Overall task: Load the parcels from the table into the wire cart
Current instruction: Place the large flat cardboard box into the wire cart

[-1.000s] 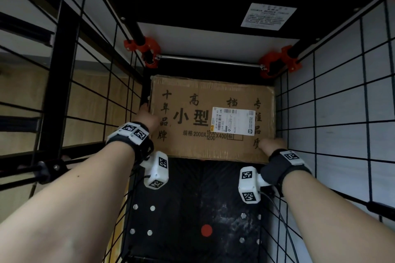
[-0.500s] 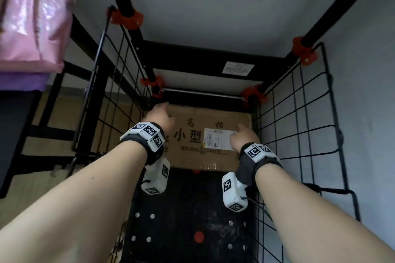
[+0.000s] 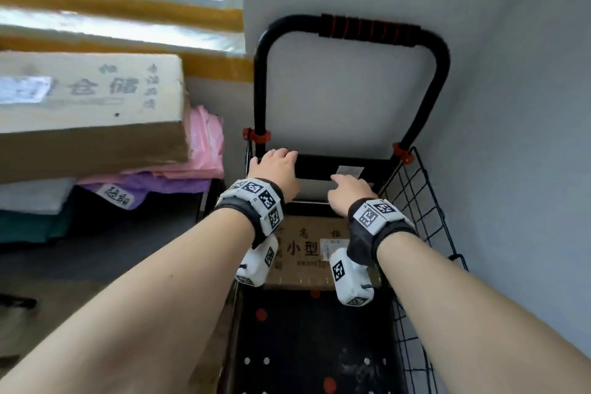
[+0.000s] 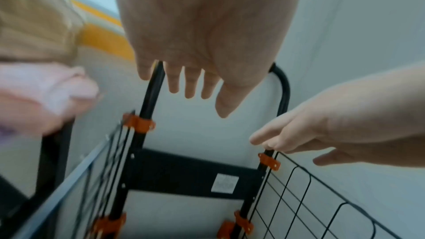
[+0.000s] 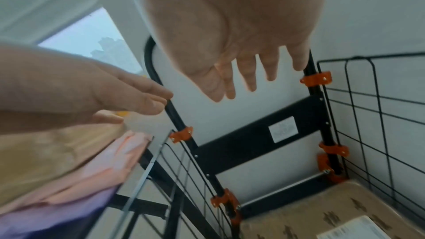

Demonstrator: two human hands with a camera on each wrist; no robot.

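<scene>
A flat brown cardboard box [image 3: 307,253] with a white label lies at the far end of the wire cart's black floor [image 3: 313,345]; the right wrist view shows the same box [image 5: 322,212] low down. Above it my left hand [image 3: 275,168] and right hand [image 3: 347,189] hover with straight fingers and hold nothing. They are level with the cart's black crossbar [image 3: 323,165]. In the left wrist view my left hand's fingers [image 4: 190,86] are spread and empty. On the table at left lie a big cardboard box [image 3: 89,105], pink bags [image 3: 206,144] and a purple bag [image 3: 144,185].
The cart's black loop handle [image 3: 367,30] rises against a grey wall. Wire mesh [image 3: 415,217] closes the cart's right side, with the wall right behind it. Orange clips [image 3: 256,134] hold the frame. A window sill with yellow trim [image 3: 128,9] runs behind the table.
Both hands have let go of the box in the cart and risen well above it. The view has tilted up, bringing the handle and the table's parcels into sight.
</scene>
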